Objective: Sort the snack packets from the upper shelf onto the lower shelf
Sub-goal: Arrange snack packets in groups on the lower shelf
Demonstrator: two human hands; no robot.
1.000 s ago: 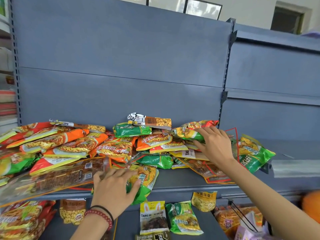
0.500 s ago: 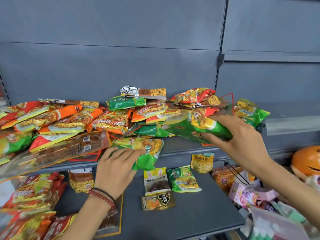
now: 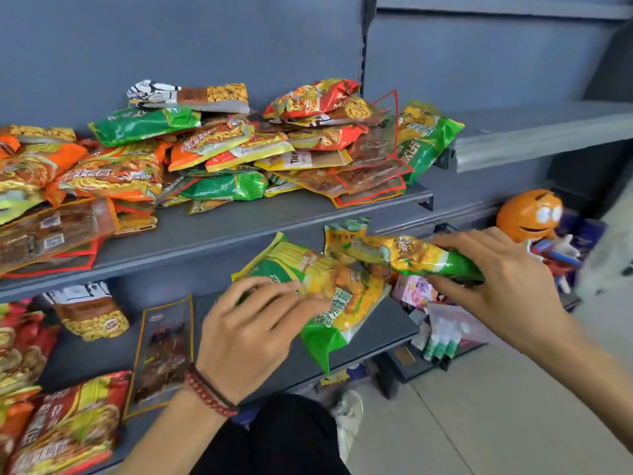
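Left grip: the left hand (image 3: 250,337) had its fingers curled over one end of a wide green-and-yellow packet (image 3: 339,303), holding it.
Right grip: the right hand (image 3: 496,282) pinched the green end of a slim green-and-yellow packet (image 3: 411,257) between thumb and fingers.
Held packets: both hung over the lower shelf (image 3: 387,323), below the edge of the upper shelf (image 3: 274,221); whether they touched could not be told.
Upper shelf: a heap of snack packets (image 3: 239,149) lay piled, orange, green and red.
Lower shelf: a peanut packet (image 3: 92,317) and a clear brown packet (image 3: 164,347) lay at the left.
Beyond the right hand: an orange toy figure (image 3: 529,214).
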